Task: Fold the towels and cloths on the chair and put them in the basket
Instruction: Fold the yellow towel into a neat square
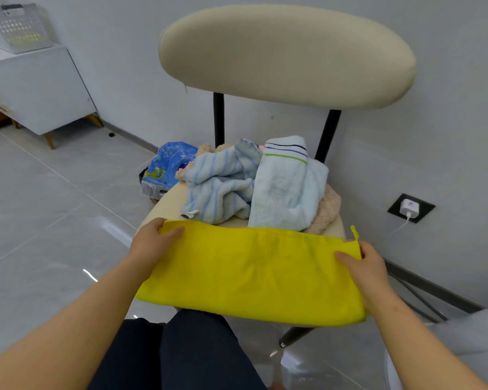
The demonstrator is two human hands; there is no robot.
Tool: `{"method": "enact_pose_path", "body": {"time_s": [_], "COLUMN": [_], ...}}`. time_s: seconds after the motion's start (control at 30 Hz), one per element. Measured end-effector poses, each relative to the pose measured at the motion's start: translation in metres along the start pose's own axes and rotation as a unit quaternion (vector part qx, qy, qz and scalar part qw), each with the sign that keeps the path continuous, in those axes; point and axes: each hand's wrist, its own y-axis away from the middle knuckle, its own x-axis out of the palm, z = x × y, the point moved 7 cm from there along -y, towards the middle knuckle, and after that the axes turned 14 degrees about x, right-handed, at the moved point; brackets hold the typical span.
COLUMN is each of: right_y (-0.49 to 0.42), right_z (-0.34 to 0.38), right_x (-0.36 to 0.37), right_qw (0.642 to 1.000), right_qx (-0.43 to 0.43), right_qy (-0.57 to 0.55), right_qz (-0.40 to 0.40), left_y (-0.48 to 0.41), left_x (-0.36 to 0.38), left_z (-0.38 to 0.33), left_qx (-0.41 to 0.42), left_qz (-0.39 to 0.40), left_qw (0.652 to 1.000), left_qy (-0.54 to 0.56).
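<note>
Yellow cloth (251, 274), folded into a long band, is held at its two far corners by a person's bare hands. The left hand (150, 243) pinches the far left corner, thumb lying on top and fingers curled under the edge. The right hand (369, 268) pinches the far right corner the same way, and a small yellow loop (355, 232) sticks up just beside it. The cloth lies flat across the front of a cream chair seat (166, 204), its near edge hanging slightly over the front.

Behind the cloth, on the back half of the seat, sits a loose heap. It holds a crumpled blue-striped towel (220, 187) on the left and a pale blue towel (285, 192) with dark, purple and green lines draped on the right. A fluffy beige towel (326, 212) lies partly under that one. The oval cream backrest (286, 56) rises above on two black posts.

Dark trousers (175, 353) show between the forearms. A blue plastic packet (166, 167) lies beyond the seat's left edge. A white perforated basket (14, 28) stands on a white cabinet (37, 88) at far left, well apart from the chair. A white charger (409, 208) is plugged into a dark wall socket at right.
</note>
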Motion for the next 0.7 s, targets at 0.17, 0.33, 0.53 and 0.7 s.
{"method": "enact_pose_path", "body": {"time_s": [0.17,0.33,0.53,0.7], "right_y": [-0.014,-0.022,-0.030,-0.028], "right_z": [0.003,0.004,0.000,0.001], "right_x": [0.003,0.007,0.003,-0.004], "right_qw": [1.000,0.994,0.992,0.997], "right_qx": [0.013,0.065,0.081,0.044], "right_qy": [-0.011,-0.054,-0.080,-0.069], "right_qz": [0.020,0.075,0.054,0.005], "left_y": [-0.002,-0.012,-0.013,-0.014], "left_x": [-0.008,-0.011,-0.011,-0.014], "left_z": [0.007,0.009,0.013,0.015], "left_qx": [-0.065,-0.065,-0.047,-0.066], "left_qz": [-0.054,-0.069,-0.087,-0.090], "left_qw": [0.991,0.988,0.992,0.990], "left_qy": [0.103,0.124,0.082,0.081]}}
